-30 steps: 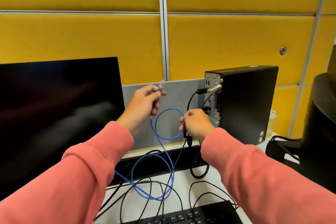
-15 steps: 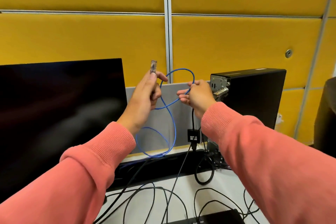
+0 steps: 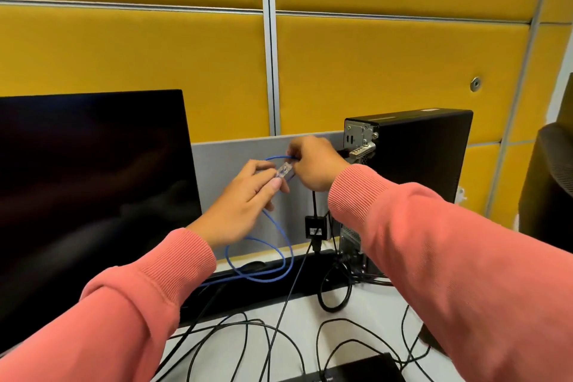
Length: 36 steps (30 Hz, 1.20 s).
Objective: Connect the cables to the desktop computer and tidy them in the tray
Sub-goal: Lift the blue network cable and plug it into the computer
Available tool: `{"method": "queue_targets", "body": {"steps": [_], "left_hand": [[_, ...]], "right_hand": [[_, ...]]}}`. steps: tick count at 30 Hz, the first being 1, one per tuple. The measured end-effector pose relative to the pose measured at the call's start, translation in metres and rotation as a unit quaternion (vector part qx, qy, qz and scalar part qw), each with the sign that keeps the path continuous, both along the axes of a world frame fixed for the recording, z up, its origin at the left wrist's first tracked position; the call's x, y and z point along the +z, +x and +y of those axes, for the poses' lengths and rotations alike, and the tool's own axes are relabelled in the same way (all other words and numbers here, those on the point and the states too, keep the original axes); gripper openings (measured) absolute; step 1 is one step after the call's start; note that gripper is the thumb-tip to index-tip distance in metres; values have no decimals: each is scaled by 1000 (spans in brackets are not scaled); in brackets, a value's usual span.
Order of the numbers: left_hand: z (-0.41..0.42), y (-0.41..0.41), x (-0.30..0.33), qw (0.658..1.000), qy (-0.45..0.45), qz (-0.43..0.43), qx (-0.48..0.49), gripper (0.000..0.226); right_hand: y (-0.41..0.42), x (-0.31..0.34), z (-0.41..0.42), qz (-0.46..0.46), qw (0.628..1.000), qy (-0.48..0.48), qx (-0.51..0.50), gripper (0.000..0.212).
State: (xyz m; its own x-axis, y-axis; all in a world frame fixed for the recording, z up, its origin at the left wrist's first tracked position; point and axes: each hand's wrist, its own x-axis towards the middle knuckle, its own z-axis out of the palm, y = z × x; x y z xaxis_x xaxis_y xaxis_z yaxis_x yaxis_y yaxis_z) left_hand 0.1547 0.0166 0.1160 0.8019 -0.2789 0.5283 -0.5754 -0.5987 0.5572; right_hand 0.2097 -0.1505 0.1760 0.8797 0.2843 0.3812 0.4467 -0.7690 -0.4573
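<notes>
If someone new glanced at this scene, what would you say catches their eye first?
Probably the bright yellow padded wall panels filling the background. Next, at centre, the left hand pinches a thin blue network cable by its clear plug, meeting the right hand beside the black desktop computer tower.

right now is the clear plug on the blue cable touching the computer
Apart. The head view shows the clear plug pinched in the left hand, with grey partition visible between it and the computer; the right hand holds the blue cable beside it.
</notes>
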Motion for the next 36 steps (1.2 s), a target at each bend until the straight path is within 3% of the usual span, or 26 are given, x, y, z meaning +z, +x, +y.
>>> {"method": "queue_targets", "body": {"steps": [3, 6, 9, 13, 21, 26, 34, 36], "left_hand": [[1, 5, -8, 1000, 10, 29, 3, 30], [-5, 10, -12, 1000, 5, 5, 13, 29], [-13, 11, -13, 1000, -19, -11, 10, 31], [-18, 11, -17, 999, -46, -6, -8, 32], [-15, 15, -26, 990, -133, -8, -42, 12], [-15, 14, -27, 987, -154, -17, -48, 10], [-19, 22, -24, 993, -115, 1, -37, 13], [-21, 28, -22, 992, -126, -6, -28, 13]], "right_hand": [[1, -8, -3, 21, 999, -24, 4, 39], [-3, -15, -5, 8, 991, 134, 9, 48], [-15, -26, -3, 28, 955, 286, 72, 51], [-26, -43, -7, 65, 907, 387, 152, 47], [-34, -59, -17, 5, 895, 408, 180, 21], [-41, -69, -20, -24, 900, 413, 136, 22], [-38, -74, -25, -44, 912, 399, 86, 21], [-33, -65, -33, -85, 912, 392, 79, 23]]}}
